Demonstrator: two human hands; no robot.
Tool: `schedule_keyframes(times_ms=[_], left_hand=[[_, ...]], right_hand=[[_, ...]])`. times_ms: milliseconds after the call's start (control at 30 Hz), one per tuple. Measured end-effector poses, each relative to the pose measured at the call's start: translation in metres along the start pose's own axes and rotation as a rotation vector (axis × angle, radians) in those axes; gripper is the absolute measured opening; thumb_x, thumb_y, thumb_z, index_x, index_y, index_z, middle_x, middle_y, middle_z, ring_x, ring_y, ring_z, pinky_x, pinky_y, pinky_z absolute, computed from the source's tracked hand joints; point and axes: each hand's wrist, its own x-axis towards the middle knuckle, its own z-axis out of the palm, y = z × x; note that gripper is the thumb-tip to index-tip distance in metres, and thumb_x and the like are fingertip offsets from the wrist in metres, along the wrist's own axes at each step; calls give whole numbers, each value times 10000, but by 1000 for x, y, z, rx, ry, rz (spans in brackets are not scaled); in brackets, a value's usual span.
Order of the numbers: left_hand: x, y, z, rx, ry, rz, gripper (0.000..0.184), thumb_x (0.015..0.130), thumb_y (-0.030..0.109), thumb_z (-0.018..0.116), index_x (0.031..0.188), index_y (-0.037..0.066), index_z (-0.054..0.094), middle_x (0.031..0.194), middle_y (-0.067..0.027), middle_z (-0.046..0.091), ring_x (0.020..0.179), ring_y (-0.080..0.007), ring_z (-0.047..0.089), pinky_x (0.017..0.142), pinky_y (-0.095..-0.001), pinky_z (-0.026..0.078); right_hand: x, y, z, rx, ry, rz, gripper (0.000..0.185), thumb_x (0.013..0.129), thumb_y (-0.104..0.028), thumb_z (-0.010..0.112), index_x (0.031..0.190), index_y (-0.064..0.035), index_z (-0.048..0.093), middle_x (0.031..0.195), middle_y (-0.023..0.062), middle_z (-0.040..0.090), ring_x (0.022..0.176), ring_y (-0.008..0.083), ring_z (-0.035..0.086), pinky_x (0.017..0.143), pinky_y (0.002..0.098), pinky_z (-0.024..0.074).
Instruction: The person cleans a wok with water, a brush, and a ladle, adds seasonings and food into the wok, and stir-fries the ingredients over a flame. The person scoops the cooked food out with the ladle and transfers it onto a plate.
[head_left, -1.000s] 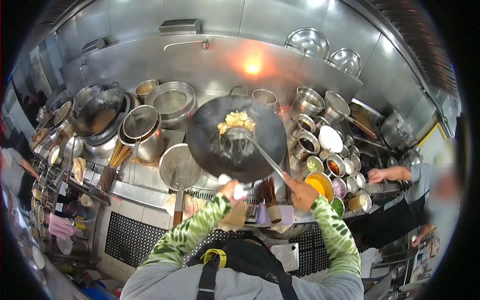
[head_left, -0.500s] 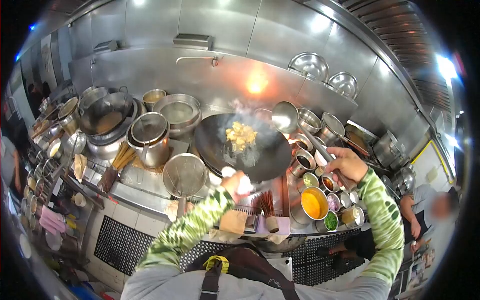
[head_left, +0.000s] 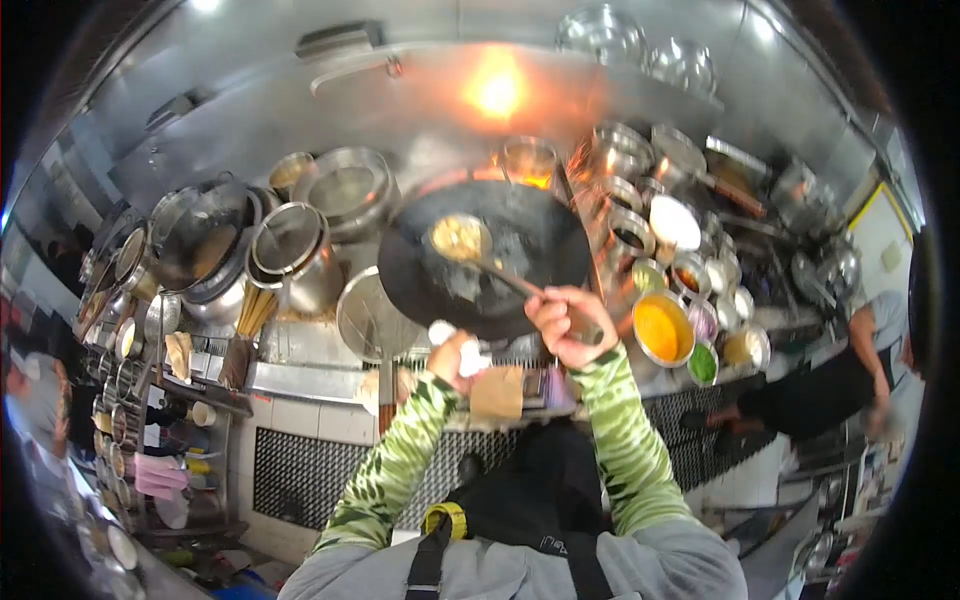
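Observation:
The black wok (head_left: 535, 235) sits on the stove in front of me. At its near edge my left hand (head_left: 450, 362) is closed on a folded white cloth (head_left: 441, 332). The cloth seems to lie against the wok's rim, though the grip is partly hidden. My right hand (head_left: 572, 322) wraps round the handle of a ladle (head_left: 512, 280), which slants down into the wok. Its bowl is on the left side there, full of pale yellow food pieces (head_left: 458, 238).
Flames (head_left: 535, 180) rise behind the wok. To the right stand an orange-liquid pot (head_left: 664, 328) and several small seasoning containers. A mesh strainer (head_left: 375, 315) lies at the left, near steel pots (head_left: 345, 190). Another person (head_left: 815, 385) is at the far right.
The ladle has come down from the wok's right into the wok and now holds the food. My right hand moved left and inward. Flames have grown, and the camera view has shifted.

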Motion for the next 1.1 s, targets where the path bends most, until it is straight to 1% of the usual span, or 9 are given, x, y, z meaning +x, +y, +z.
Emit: schedule_keyframes(times_ms=[200,400,533,600,700,800,933,1000,1100], left_hand=[[11,30,6,238,160,191,134,826,206,622,868,79,604,750,-51,618,572,-222,607,450,-359,495],[1,32,22,654,131,624,184,789,130,610,682,-17,579,600,-107,595,501,-222,598,417,-354,458],[21,25,9,1219,273,1099,222,772,170,597,785,-51,615,652,-189,613,619,-334,631,649,-408,516],[21,16,0,1109,165,1115,367,776,208,592,1061,-22,605,957,-235,646,928,-427,614,838,-429,489],[33,5,-13,1074,260,979,386,767,187,608,1088,-25,583,1012,-247,629,985,-412,611,873,-443,474],[27,6,-8,1001,381,1092,383,718,246,645,981,-30,607,855,-258,636,918,-447,617,821,-463,481],[31,4,-22,649,220,558,240,749,174,627,844,-45,610,719,-170,634,674,-305,640,643,-403,499],[26,6,-18,377,208,404,137,780,82,608,745,-50,598,659,-114,628,501,-220,592,439,-371,444],[14,12,-14,50,165,323,134,797,77,610,687,7,581,620,-82,584,465,-208,574,391,-364,447]], right_hand=[[-33,-17,21,-325,167,-46,152,922,-120,600,916,28,564,776,38,570,608,96,558,494,214,464],[-38,-35,50,-1226,376,-124,121,852,-77,607,750,-15,585,683,70,616,599,176,619,532,293,499],[-36,-31,72,-1149,291,-87,99,865,-107,614,862,-13,582,706,69,618,533,172,595,472,315,491],[-55,-10,81,-828,338,-243,174,909,-129,578,1023,-7,529,713,50,584,474,122,543,367,274,437],[-69,2,40,-625,-78,-179,354,934,-129,536,1262,-21,457,720,20,533,417,81,454,289,231,347],[-52,49,-46,-296,-27,-282,486,936,-101,513,1398,-29,381,829,45,518,447,68,432,321,233,386],[-37,62,-38,-199,-91,-155,459,932,-22,465,1382,6,375,1005,110,494,630,83,522,488,233,489],[-37,55,-31,-196,-45,-121,442,935,-24,463,1369,17,388,986,108,507,636,88,525,483,233,485],[-46,30,-17,-245,12,-99,424,935,-36,478,1349,25,409,973,110,528,644,83,524,485,227,478]])
